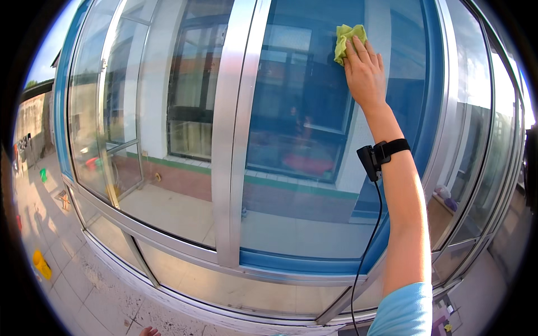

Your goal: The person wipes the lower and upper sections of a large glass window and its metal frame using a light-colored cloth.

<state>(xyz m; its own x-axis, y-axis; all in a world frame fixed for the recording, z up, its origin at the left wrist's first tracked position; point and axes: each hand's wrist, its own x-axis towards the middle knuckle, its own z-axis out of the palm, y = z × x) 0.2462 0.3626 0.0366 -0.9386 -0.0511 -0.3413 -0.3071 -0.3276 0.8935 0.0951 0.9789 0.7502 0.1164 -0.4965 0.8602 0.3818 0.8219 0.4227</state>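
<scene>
My right hand is raised and presses a crumpled yellow-green cloth against the upper part of a window pane with a blue frame. The cloth lies under and beside the fingertips. A black strap with a small device is on my right wrist, and a cable hangs down from it. Only the fingers of my left hand show at the bottom edge, low over the tiled floor; nothing is seen in them. A silver metal mullion stands left of the blue-framed pane.
More glass panes in metal frames curve away on the right. A low metal sill rail runs below the windows. On the tiled ground at the left are a yellow container and a green object.
</scene>
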